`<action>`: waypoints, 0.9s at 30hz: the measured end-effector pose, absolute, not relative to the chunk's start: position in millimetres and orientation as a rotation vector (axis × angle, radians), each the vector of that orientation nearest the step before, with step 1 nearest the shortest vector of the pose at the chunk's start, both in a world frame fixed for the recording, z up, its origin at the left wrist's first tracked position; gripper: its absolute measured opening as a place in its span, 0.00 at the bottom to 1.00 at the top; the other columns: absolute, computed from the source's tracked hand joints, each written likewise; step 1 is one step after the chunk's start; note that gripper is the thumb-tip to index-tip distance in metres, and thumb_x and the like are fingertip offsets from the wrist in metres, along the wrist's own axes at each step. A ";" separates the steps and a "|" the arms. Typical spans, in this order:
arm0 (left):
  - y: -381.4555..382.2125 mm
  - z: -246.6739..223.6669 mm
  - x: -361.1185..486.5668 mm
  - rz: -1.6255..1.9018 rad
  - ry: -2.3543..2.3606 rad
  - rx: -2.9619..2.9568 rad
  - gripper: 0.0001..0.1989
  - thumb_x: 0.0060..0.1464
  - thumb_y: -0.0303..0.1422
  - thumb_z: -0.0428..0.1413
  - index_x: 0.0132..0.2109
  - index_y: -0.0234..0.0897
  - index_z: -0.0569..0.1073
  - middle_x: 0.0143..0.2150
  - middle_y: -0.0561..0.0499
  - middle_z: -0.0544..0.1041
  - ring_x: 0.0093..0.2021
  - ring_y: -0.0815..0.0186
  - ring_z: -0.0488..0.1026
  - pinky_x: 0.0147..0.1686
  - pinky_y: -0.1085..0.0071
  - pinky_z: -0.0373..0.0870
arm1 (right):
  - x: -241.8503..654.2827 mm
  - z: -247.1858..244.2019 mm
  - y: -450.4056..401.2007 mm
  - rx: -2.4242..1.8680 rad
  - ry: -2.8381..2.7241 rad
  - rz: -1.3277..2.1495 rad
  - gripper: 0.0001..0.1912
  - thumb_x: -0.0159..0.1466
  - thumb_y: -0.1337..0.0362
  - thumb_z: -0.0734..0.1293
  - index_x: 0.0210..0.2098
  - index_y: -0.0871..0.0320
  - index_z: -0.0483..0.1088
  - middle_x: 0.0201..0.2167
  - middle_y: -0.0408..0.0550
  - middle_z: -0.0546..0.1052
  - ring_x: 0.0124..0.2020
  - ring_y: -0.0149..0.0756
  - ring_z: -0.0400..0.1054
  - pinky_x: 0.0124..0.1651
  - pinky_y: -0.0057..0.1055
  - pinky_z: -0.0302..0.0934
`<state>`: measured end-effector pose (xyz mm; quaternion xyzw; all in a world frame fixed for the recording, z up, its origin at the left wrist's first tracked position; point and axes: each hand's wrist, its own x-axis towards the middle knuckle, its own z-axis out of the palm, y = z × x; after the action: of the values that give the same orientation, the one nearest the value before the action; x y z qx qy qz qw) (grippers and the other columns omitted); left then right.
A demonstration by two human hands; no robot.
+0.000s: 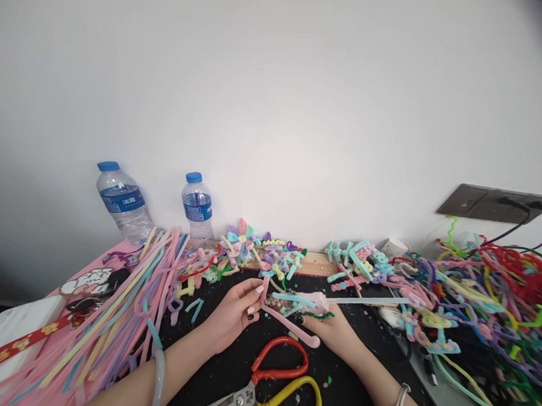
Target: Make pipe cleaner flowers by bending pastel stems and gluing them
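Note:
My left hand (240,310) pinches a pink pipe cleaner (291,325) between thumb and fingers; it is bent near the fingertips, and its long end slopes down to the right. Just right of it, my right hand (330,330) reaches in from below, its fingers partly hidden behind a glue gun (316,302) with a pale stick running out to the right. What those fingers grip cannot be made out. Small mixed bits and a light blue piece (294,300) lie at the left end of that object. Scissors (251,395) with red and yellow handles lie open below the hands.
Long pastel pipe cleaners (122,308) cover the left side, with two water bottles (198,210) (124,204) behind. Finished pipe-cleaner flowers (242,238) line the back by the wall. A tangled colourful heap (499,312) fills the right, below a wall socket (475,203) with black plugs.

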<state>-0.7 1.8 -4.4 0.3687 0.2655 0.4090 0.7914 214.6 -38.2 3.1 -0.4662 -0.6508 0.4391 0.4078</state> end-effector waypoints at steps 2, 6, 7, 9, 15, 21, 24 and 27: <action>1.8 -4.3 -0.7 0.879 0.570 0.789 0.06 0.53 0.32 0.56 0.35 0.33 0.70 0.27 0.56 0.61 0.20 0.81 0.51 0.19 0.81 0.48 | 215.3 1.3 -37.9 -1.184 -1.635 1.105 0.15 0.55 0.65 0.67 0.43 0.58 0.72 0.42 0.50 0.77 0.45 0.46 0.70 0.51 0.42 0.61; 3.2 -5.8 -0.7 0.882 0.571 0.783 0.06 0.53 0.32 0.57 0.35 0.33 0.69 0.27 0.56 0.62 0.20 0.81 0.51 0.19 0.81 0.48 | 215.8 0.5 -37.0 -1.177 -1.646 1.100 0.14 0.55 0.65 0.67 0.42 0.57 0.71 0.38 0.48 0.78 0.45 0.46 0.69 0.50 0.42 0.61; 3.7 -6.4 -0.8 0.884 0.570 0.783 0.06 0.53 0.32 0.56 0.35 0.33 0.69 0.27 0.56 0.62 0.20 0.81 0.51 0.19 0.81 0.48 | 215.7 0.7 -36.9 -1.173 -1.654 1.100 0.14 0.55 0.65 0.67 0.41 0.57 0.71 0.39 0.48 0.78 0.45 0.46 0.69 0.50 0.42 0.61; 4.3 -7.3 -1.0 0.886 0.567 0.782 0.06 0.53 0.32 0.56 0.35 0.33 0.69 0.27 0.56 0.62 0.20 0.81 0.51 0.19 0.81 0.48 | 215.4 1.2 -37.0 -1.172 -1.658 1.104 0.13 0.55 0.66 0.66 0.41 0.58 0.71 0.40 0.49 0.78 0.45 0.45 0.69 0.51 0.41 0.61; 4.2 -6.2 -1.0 0.885 0.576 0.777 0.05 0.53 0.31 0.56 0.35 0.33 0.69 0.27 0.56 0.62 0.19 0.81 0.51 0.19 0.82 0.49 | 214.8 2.3 -38.0 -1.193 -1.656 1.101 0.14 0.55 0.66 0.67 0.41 0.59 0.72 0.44 0.52 0.76 0.45 0.46 0.69 0.51 0.42 0.61; 4.1 -5.0 -0.4 0.890 0.579 0.776 0.06 0.52 0.32 0.57 0.35 0.33 0.70 0.27 0.56 0.62 0.20 0.81 0.52 0.19 0.81 0.49 | 215.8 1.2 -37.0 -1.194 -1.664 1.070 0.14 0.56 0.65 0.67 0.42 0.58 0.72 0.42 0.50 0.77 0.46 0.47 0.69 0.51 0.42 0.61; 3.4 -4.1 -0.5 0.886 0.578 0.783 0.06 0.52 0.32 0.57 0.35 0.33 0.70 0.27 0.56 0.62 0.20 0.81 0.51 0.19 0.81 0.49 | 215.8 1.5 -36.7 -1.178 -1.677 1.089 0.15 0.57 0.62 0.66 0.43 0.58 0.72 0.41 0.51 0.77 0.45 0.46 0.70 0.51 0.42 0.61; 2.6 -3.1 -0.8 0.881 0.581 0.790 0.06 0.52 0.32 0.57 0.35 0.33 0.70 0.27 0.56 0.61 0.20 0.81 0.51 0.19 0.81 0.48 | 214.8 3.0 -37.3 -1.178 -1.659 1.091 0.17 0.57 0.61 0.66 0.45 0.58 0.71 0.42 0.52 0.77 0.45 0.46 0.70 0.51 0.42 0.61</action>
<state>-0.8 2.6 -3.1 0.3671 0.2699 0.4092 0.7905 214.8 -37.3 3.0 -0.4668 -0.6571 0.4321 0.4045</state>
